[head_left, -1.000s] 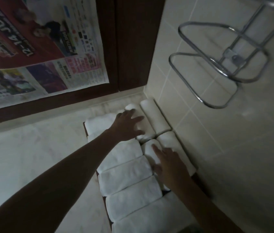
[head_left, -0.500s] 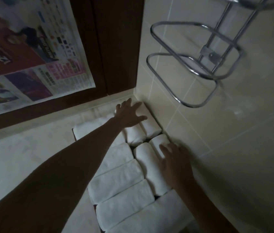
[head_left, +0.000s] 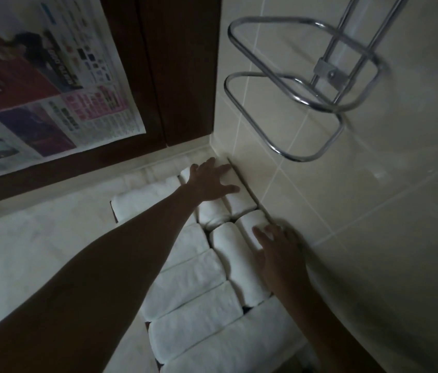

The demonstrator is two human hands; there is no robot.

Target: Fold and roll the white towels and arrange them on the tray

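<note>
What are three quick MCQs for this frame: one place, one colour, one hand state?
1. The left hand rests on: A) far rolls B) rack C) newspaper
2. The towels are: A) blue B) white C) red
3. The right hand is: A) a fist B) flat on a roll C) gripping the rack

Answers: 1 A, its fingers spread over the far rolls; 2 B, every roll shows white; 3 B, its straight fingers lie on a roll.
</note>
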